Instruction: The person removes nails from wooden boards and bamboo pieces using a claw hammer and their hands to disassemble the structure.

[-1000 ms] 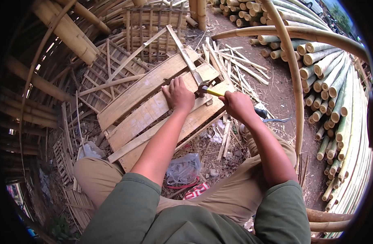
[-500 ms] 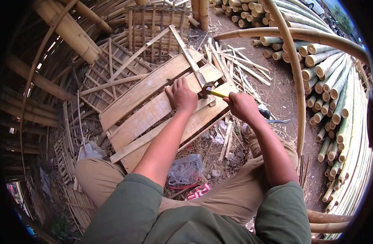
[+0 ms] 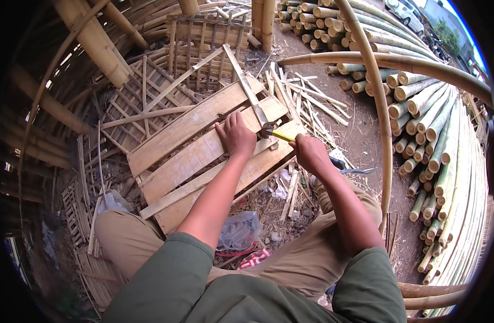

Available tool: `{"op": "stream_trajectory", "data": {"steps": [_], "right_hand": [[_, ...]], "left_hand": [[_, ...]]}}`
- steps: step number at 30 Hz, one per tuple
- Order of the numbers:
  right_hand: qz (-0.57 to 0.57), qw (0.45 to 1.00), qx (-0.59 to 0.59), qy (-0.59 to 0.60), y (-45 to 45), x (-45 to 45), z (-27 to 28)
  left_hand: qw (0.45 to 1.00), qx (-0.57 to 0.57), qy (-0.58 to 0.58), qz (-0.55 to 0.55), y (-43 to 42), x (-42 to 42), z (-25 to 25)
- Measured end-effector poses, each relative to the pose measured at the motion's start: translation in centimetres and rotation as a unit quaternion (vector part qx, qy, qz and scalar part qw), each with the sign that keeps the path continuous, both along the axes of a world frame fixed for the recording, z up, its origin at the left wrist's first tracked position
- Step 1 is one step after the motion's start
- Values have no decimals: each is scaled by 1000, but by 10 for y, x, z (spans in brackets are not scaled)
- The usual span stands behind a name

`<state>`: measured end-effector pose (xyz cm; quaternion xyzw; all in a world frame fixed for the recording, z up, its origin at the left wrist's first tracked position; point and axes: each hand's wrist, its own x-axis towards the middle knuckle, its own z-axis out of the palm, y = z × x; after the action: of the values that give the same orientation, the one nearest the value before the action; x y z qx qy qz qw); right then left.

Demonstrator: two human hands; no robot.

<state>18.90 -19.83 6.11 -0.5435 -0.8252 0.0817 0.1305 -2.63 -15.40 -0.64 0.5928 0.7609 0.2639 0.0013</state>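
My right hand (image 3: 311, 153) is closed round the yellow handle of a hammer (image 3: 282, 135). The hammer's metal head is down at the near end of a thin wooden strip (image 3: 244, 83), over a slatted wooden panel (image 3: 174, 161). On the panel's middle board lies my left hand (image 3: 237, 135), fingers spread and nothing visibly gripped. A narrow loose batten (image 3: 185, 190) runs along the boards and passes under my left forearm. What is beneath the left palm is hidden.
Cut bamboo poles (image 3: 424, 107) are stacked on the right, behind a curved bamboo rail (image 3: 384, 118). Loose strips (image 3: 314, 97) lie beyond the panel. A clear plastic bag (image 3: 239, 230) sits between my legs. Woven bamboo lattice (image 3: 142, 99) leans at the left.
The hammer's head has tipped and shifted slightly left, its handle now showing longer. My right hand has moved slightly down and left. The whole view has shifted a little.
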Motion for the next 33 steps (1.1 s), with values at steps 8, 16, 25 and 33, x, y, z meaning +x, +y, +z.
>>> {"op": "stream_trajectory", "data": {"steps": [8, 16, 25, 33], "right_hand": [[17, 994, 5, -107, 6, -16, 32], [25, 996, 54, -63, 14, -27, 51], [100, 967, -8, -234, 21, -44, 83], [51, 992, 103, -50, 29, -64, 107]], "left_hand": [[995, 71, -57, 46, 1, -6, -4], [993, 83, -69, 48, 0, -6, -1], [988, 110, -94, 59, 0, -5, -1], [979, 146, -114, 87, 2, -8, -6]]}}
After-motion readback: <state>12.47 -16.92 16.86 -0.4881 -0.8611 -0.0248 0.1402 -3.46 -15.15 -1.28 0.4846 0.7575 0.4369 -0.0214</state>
